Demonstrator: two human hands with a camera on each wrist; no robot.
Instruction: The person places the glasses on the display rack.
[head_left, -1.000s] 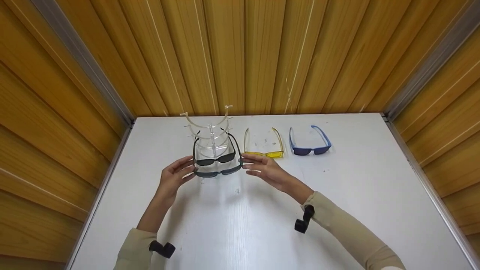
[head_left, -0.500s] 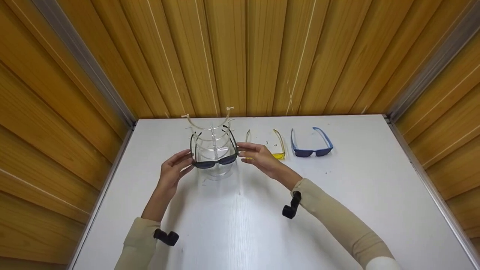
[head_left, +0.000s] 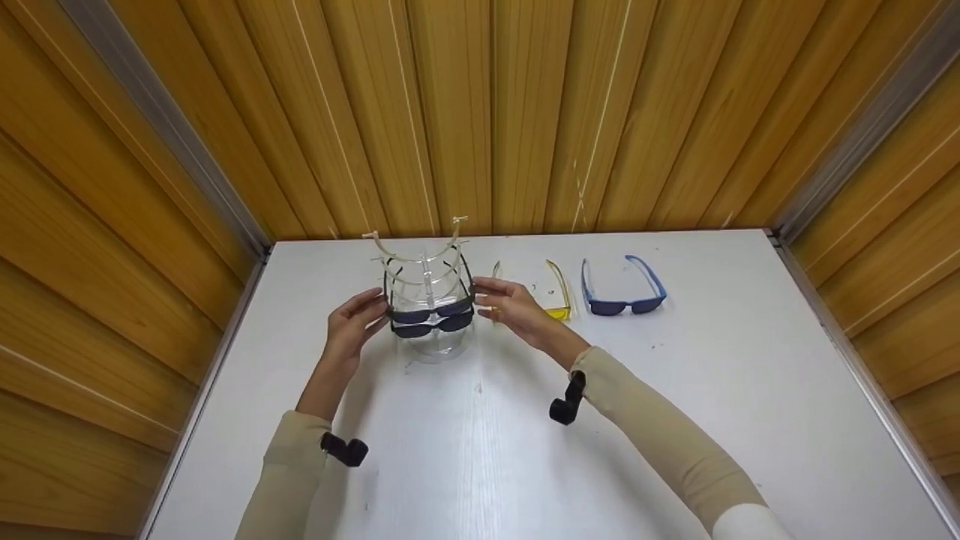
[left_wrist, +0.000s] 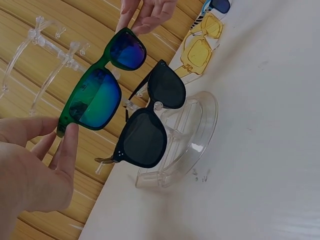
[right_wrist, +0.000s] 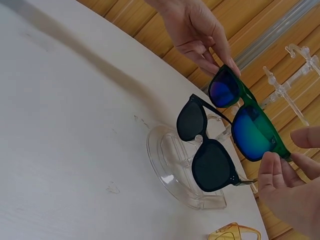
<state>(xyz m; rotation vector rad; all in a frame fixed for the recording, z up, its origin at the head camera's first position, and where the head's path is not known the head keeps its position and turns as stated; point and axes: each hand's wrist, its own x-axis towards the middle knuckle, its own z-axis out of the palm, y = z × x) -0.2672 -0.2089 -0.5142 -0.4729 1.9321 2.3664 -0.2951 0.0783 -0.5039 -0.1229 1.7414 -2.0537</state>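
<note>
Green-framed sunglasses (left_wrist: 95, 97) with mirrored blue-green lenses are held level between both hands, one at each hinge. My left hand (head_left: 349, 330) pinches one end between thumb and fingers. At the opposite end my right hand (head_left: 521, 309) grips the other hinge with its fingertips. Just below, black sunglasses (right_wrist: 212, 165) sit on the lowest visible holder of a clear plastic glasses stand (head_left: 441, 354). In the head view the green pair overlaps the stand's middle, right above the black pair. Its temples point back along both sides of the stand.
Right of the stand lie yellow glasses (head_left: 559, 313), partly hidden behind my right hand. Blue sunglasses (head_left: 626, 306) lie farther right on the white table (head_left: 675, 420). A wood-look panel wall (head_left: 525, 112) rises behind the table's back edge.
Both hands have raised the green sunglasses and moved them back toward the stand, from in front of the black pair to just above it. My right hand has shifted left and up.
</note>
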